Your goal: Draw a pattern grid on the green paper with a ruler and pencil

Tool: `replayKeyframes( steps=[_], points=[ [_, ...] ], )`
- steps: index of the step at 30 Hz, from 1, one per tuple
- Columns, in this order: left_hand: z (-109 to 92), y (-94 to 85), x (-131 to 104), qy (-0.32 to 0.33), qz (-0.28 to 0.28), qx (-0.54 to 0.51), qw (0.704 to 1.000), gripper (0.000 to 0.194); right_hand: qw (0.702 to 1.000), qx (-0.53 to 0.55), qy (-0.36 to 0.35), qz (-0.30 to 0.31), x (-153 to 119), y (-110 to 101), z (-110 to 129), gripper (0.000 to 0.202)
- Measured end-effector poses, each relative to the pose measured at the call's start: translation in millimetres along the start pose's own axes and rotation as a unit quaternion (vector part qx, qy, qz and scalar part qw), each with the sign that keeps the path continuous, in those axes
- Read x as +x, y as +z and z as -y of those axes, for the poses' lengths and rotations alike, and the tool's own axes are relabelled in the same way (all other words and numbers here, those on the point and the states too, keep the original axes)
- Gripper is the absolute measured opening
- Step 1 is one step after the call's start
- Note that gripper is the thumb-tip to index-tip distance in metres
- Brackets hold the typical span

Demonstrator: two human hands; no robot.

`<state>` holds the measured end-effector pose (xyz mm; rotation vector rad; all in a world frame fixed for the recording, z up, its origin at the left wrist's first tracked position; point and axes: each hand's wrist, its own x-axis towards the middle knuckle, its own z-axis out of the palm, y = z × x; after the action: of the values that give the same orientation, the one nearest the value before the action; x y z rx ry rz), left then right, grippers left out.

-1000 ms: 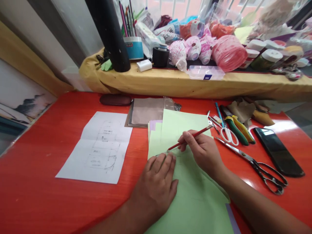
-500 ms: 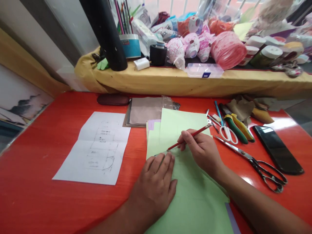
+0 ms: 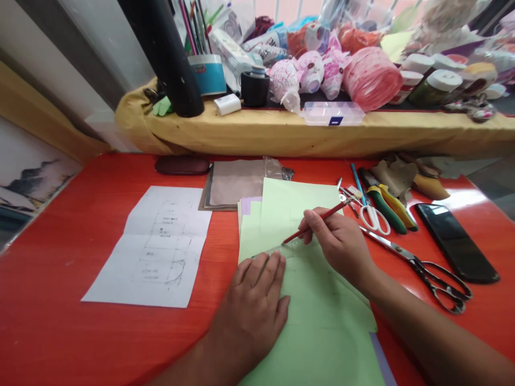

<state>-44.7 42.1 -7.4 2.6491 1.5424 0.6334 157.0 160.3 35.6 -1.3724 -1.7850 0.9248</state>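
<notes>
My left hand (image 3: 257, 305) lies flat with its fingers stretched out, pressing on a sheet of light green paper (image 3: 314, 327). Under its fingertips a clear ruler (image 3: 271, 250) shows in part, the rest being covered. My right hand (image 3: 336, 244) is closed around a slim red pencil (image 3: 314, 228), whose tip touches the sheet at the ruler's edge. Faint pencil lines run across the green sheet. To the left, a creased white paper (image 3: 161, 244) bears a drawn pattern with small writing.
Right of the green sheets lie large scissors (image 3: 416, 262), white-handled scissors (image 3: 375, 219), pliers (image 3: 388, 206) and a black phone (image 3: 456, 241). Brown flat pieces (image 3: 237, 182) and a dark case (image 3: 182, 165) sit at the back, below a cluttered ledge (image 3: 261, 131).
The pencil tip has moved a little to the right along the ruler with my right hand. My left hand keeps its place on the ruler. The whole view has shifted slightly.
</notes>
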Motion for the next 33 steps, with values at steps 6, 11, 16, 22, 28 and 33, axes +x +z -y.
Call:
replayKeyframes(
  steps=[6, 11, 16, 22, 28, 33],
  points=[
    [0, 0.6, 0, 0.0, -0.007, 0.005, 1.0, 0.048, 1.0, -0.007, -0.001, -0.007, 3, -4, -2, 0.052],
    [0, 0.5, 1, 0.0, -0.009, 0.0, 1.0, 0.048, 1.0, -0.022, 0.001, -0.011, 5, -9, -2, 0.053],
    [0, 0.0, 1, -0.002, -0.008, -0.007, 1.0, 0.048, 0.999, -0.028, 0.0, -0.018, 7, -11, -1, 0.052],
    [0, -0.6, 1, 0.0, -0.008, -0.008, 1.0, 0.048, 0.999, -0.034, -0.006, -0.023, 9, -13, -2, 0.05],
    [0, -1.4, 2, 0.0, -0.006, -0.008, 1.0, 0.048, 0.999, -0.04, -0.004, -0.023, 10, -15, -3, 0.051],
    [-1, -2.3, 2, -0.001, -0.002, -0.009, 1.0, 0.047, 0.999, -0.042, -0.002, -0.025, 9, -17, -3, 0.051]
  ],
)
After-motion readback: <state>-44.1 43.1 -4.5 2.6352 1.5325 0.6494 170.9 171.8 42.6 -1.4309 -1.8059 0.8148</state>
